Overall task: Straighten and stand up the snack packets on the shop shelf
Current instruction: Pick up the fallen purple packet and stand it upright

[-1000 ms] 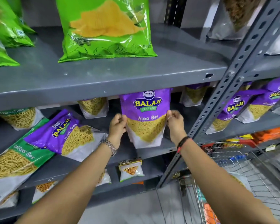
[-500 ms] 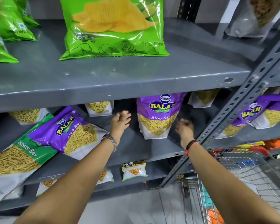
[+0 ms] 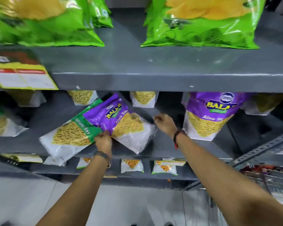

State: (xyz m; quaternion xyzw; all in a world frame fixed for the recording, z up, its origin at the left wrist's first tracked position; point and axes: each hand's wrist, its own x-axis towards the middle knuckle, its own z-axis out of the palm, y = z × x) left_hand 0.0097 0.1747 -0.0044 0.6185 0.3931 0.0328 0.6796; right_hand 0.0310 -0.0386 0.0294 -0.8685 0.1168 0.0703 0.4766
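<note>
A purple Aloo Sev packet (image 3: pixel 121 123) lies tilted on the middle shelf (image 3: pixel 167 152), overlapping a green-topped sev packet (image 3: pixel 72 136) that also lies slanted. My left hand (image 3: pixel 104 141) pinches the lower left edge of the purple packet where the two overlap. My right hand (image 3: pixel 164 122) hovers just right of the purple packet with fingers loosely curled, holding nothing. Another purple Aloo Sev packet (image 3: pixel 209 115) stands upright to the right.
Green chip bags (image 3: pixel 201 23) sit on the upper shelf (image 3: pixel 153 80). Small sev packets (image 3: pixel 144 99) stand at the back of the middle shelf, and smaller packets (image 3: pixel 164 168) on the lower shelf. A wire trolley (image 3: pixel 271 181) is at the lower right. A price tag (image 3: pixel 21 77) hangs at left.
Both hands let go of the upright purple packet, which now stands alone. The view shifted left; my left hand took hold of the tilted purple packet and my right hand moved toward it.
</note>
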